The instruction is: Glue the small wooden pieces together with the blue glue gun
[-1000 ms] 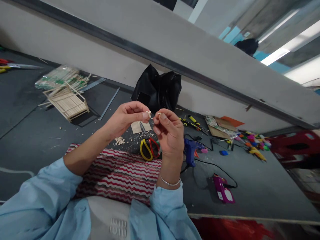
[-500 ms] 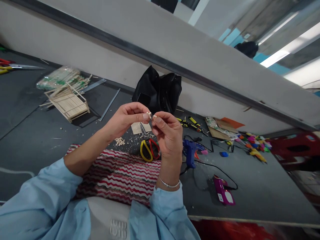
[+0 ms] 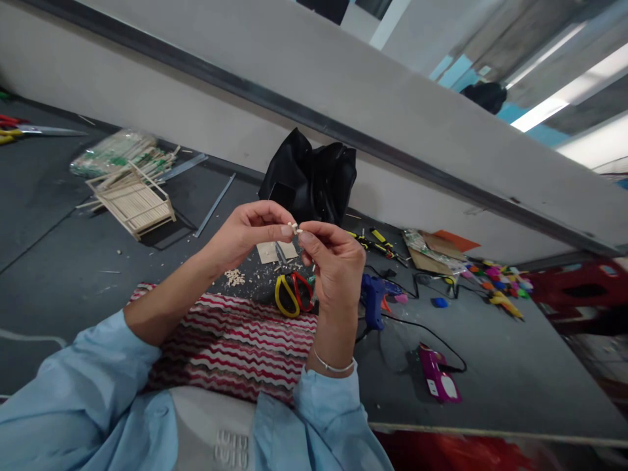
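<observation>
My left hand (image 3: 248, 233) and my right hand (image 3: 333, 265) are raised above the dark table (image 3: 490, 366), fingertips meeting. Between them they pinch a tiny pale wooden piece (image 3: 294, 228). Whether it is one piece or two pressed together I cannot tell. Below the hands lie scissors (image 3: 293, 292) with one yellow and one red handle, a small heap of pale wood bits (image 3: 234, 277) and a striped red and white cloth (image 3: 230, 343).
A wooden stick frame (image 3: 132, 201) and bagged sticks (image 3: 110, 152) lie at far left. A black bag (image 3: 311, 176) stands against the wall. A blue glue gun (image 3: 373, 297), a purple device (image 3: 438, 375) with cable, pliers (image 3: 375, 243) and colourful bits (image 3: 495, 278) lie to the right.
My two hands have closed the small gap between them. The pale bits held apart a second ago are now pressed together at the fingertips.
</observation>
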Demonstrator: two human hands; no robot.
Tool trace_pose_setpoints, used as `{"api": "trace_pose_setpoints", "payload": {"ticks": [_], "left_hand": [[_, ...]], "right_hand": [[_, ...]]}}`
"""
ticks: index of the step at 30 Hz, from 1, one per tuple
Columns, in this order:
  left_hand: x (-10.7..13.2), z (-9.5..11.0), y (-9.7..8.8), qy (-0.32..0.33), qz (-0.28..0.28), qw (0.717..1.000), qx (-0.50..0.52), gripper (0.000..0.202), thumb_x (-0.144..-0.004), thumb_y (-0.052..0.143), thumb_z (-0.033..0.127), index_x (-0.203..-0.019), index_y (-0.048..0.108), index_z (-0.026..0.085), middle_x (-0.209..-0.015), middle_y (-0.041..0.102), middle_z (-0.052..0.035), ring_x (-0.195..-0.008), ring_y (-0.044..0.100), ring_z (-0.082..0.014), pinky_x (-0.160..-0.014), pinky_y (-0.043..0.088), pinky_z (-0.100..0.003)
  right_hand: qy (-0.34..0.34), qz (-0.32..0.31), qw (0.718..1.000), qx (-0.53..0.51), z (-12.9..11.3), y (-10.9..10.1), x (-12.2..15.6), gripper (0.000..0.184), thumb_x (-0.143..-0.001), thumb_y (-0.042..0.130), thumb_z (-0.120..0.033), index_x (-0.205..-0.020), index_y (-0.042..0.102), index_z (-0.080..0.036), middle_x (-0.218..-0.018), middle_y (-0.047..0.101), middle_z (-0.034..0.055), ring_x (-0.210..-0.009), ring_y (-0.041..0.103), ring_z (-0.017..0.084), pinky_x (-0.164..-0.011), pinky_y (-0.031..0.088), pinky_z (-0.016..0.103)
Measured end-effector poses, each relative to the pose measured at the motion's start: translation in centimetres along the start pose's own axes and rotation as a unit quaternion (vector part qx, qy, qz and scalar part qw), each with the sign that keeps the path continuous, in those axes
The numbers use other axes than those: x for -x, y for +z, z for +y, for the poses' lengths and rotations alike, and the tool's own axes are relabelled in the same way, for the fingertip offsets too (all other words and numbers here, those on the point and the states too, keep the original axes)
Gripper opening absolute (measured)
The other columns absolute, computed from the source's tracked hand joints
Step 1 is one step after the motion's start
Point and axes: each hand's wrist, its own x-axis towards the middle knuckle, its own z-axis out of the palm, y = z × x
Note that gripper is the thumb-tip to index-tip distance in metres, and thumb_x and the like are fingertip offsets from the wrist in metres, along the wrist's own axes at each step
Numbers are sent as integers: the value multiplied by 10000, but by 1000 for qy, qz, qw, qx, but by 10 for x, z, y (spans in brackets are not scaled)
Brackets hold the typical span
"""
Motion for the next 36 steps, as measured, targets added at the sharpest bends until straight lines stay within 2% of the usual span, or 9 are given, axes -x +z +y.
{"api": "trace_pose_setpoints", "payload": {"ticks": [13, 21, 31, 36], "left_hand": [[0, -3, -1, 19, 3, 1000, -18, 180, -731, 911, 277, -812, 787, 175, -760, 738, -11, -723, 663, -105, -708, 525, -226], [0, -4, 0, 28, 22, 999, -34, 191, -715, 914, 292, -793, 785, 174, -758, 748, -19, -715, 672, -118, -698, 537, -244], [-1, -5, -2, 27, 27, 999, -32, 198, -715, 918, 295, -793, 785, 171, -767, 757, -22, -715, 679, -115, -696, 539, -238], [-1, -4, -1, 4, 24, 1000, -18, 211, -707, 922, 307, -794, 786, 172, -742, 746, -19, -698, 671, -112, -700, 540, -239]], "right_hand": [[-63, 37, 994, 79, -1, 5, 4, 87, -755, 851, -283, -837, 836, -257, -685, 746, -39, -490, 512, 77, -469, 424, 230], [-83, 56, 986, 132, -1, 6, 6, 85, -778, 840, -305, -852, 837, -264, -789, 792, -15, -665, 663, 131, -596, 534, 262], [-98, 62, 982, 149, 5, 6, 6, 108, -804, 832, -333, -885, 844, -263, -782, 788, -21, -563, 582, 100, -538, 483, 245], [-88, 49, 986, 135, 4, 6, 5, 123, -808, 830, -332, -908, 843, -260, -763, 778, -28, -516, 550, 88, -482, 470, 231]]}}
